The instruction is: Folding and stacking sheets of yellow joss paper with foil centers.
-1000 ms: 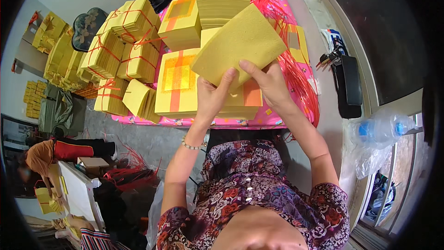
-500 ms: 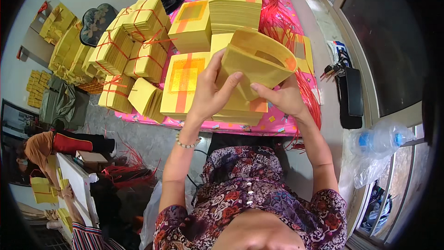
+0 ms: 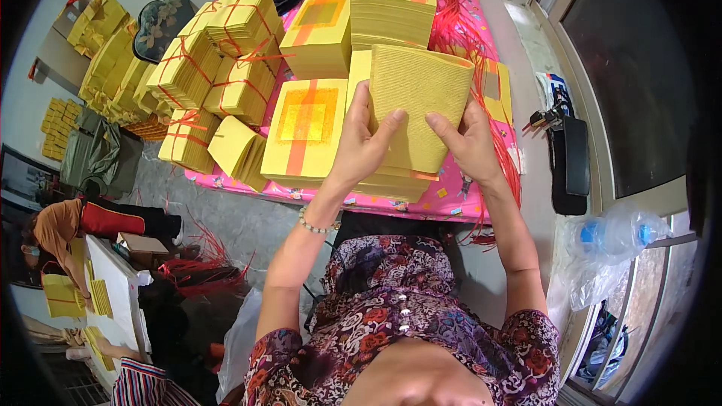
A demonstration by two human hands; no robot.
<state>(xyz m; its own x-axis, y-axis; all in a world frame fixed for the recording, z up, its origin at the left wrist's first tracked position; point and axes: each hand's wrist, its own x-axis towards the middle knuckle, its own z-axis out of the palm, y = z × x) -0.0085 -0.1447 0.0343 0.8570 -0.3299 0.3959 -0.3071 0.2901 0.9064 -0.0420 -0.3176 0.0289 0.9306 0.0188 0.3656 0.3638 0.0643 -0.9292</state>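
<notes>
My left hand [image 3: 366,137] and my right hand [image 3: 472,144] grip a folded wad of yellow paper [image 3: 421,84] from its two sides, with both thumbs on the face toward me. Its ribbed surface stands upright and nearly flat above the pink-covered table [image 3: 459,209]. My fingers behind the wad are hidden. Just left of it lies a tall stack of yellow paper [image 3: 274,135] with an orange and gold square on top. Beneath the wad, part of another yellow stack [image 3: 391,186] shows.
Yellow bundles tied with red strips [image 3: 244,90] are piled at the left. A taller paper stack [image 3: 392,11] stands behind, beside loose red strips [image 3: 459,22]. Plastic bottles [image 3: 620,233] lie by the window at right. Two people work at a white table [image 3: 124,286] at lower left.
The folded paper wad has turned from tilted with its end gaping open to upright, its broad ribbed face toward me and its fold pressed flatter. Both hands keep holding its sides.
</notes>
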